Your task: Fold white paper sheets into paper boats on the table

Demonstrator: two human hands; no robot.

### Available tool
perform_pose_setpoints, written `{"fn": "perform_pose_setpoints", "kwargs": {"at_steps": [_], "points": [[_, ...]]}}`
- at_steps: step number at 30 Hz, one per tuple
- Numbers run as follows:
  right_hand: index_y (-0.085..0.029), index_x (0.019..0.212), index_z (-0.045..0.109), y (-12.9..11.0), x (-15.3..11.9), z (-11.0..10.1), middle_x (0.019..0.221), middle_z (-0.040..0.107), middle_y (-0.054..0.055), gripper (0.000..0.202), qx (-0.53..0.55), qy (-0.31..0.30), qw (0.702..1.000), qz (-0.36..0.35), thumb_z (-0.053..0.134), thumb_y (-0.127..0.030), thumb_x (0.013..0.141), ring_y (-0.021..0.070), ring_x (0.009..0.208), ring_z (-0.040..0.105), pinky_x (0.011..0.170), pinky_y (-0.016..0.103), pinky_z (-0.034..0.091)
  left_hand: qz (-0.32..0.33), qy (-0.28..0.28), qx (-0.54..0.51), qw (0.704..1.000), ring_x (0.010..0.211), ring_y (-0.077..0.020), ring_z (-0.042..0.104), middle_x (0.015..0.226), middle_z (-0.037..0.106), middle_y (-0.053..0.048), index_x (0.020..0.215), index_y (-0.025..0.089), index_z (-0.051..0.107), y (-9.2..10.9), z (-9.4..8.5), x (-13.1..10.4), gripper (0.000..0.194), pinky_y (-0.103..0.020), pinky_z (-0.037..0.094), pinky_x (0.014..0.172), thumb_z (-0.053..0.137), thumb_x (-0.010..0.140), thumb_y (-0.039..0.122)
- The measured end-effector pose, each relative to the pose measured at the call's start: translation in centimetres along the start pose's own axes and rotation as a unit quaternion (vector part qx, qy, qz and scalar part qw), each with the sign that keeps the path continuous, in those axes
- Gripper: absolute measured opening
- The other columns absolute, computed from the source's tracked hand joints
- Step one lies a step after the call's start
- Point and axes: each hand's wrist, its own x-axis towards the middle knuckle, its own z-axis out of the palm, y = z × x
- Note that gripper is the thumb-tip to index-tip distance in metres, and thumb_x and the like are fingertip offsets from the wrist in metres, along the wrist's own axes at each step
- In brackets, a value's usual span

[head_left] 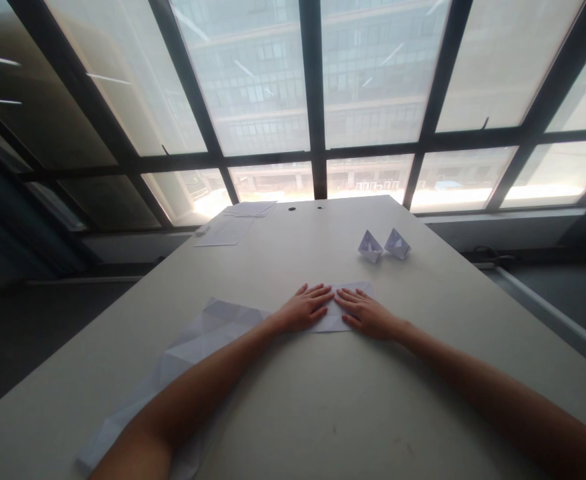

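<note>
A folded sheet of white paper [333,323] lies flat on the white table [293,407]. My left hand [307,307] rests on its left part, palm down with the fingers stretched out. On its right part lies my right hand [365,312], also flat with fingers spread. The fingertips of both hands come close together near the middle of the paper. Parts of the sheet are hidden under the hands. Beneath and beside my left forearm is a larger creased sheet of white paper [193,340].
Two folded paper shapes, a left one [370,248] and a right one [397,245], stand beyond my right hand. Flat white sheets [223,233] lie at the table's far left. A dark round spot [291,209] is near the far edge, before large windows [263,80].
</note>
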Motion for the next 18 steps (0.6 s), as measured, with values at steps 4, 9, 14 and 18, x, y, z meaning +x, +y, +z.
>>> {"fn": "perform_pose_setpoints", "kwargs": {"at_steps": [4,9,14,18], "points": [[-0.016,0.152,0.027,0.2,0.1,0.2,0.158,0.023,0.01,0.062,-0.006,0.008,0.999,0.033,0.034,-0.045,0.098,0.0222,0.146,0.018,0.119,0.043,0.014,0.0,0.002,0.001,1.0,0.146,-0.0222,0.021,0.158,0.025,0.001,0.151,0.037,0.026,-0.1,0.1,0.0,0.052,-0.05,0.01,0.118,0.033,0.101,0.046],[-0.015,0.151,0.03,0.4,0.3,0.4,0.158,0.024,0.011,0.062,-0.017,0.009,0.996,0.089,0.034,-0.046,0.098,0.0231,0.146,0.018,0.118,0.043,0.013,0.0,0.0,0.0,1.0,0.146,-0.0219,0.02,0.158,0.024,0.001,0.151,0.037,0.026,-0.3,0.2,0.0,0.052,-0.05,0.009,0.118,0.034,0.101,0.045],[-0.01,0.149,0.034,1.0,0.5,0.9,0.156,0.027,0.014,0.061,-0.046,0.041,0.982,0.179,0.034,-0.043,0.097,0.025,0.145,0.021,0.118,0.044,0.013,0.0,0.003,0.0,1.0,0.146,-0.0218,0.021,0.158,0.025,0.002,0.15,0.037,0.028,-0.4,0.2,-0.1,0.05,-0.051,0.01,0.118,0.034,0.101,0.046],[-0.007,0.147,0.036,1.6,0.6,1.2,0.156,0.028,0.017,0.061,-0.059,0.059,0.968,0.238,0.034,-0.04,0.096,0.0265,0.145,0.021,0.118,0.044,0.014,0.0,0.004,-0.002,1.0,0.146,-0.0223,0.022,0.158,0.025,0.002,0.15,0.037,0.028,-0.4,0.3,-0.1,0.05,-0.052,0.01,0.118,0.033,0.101,0.046]]}}
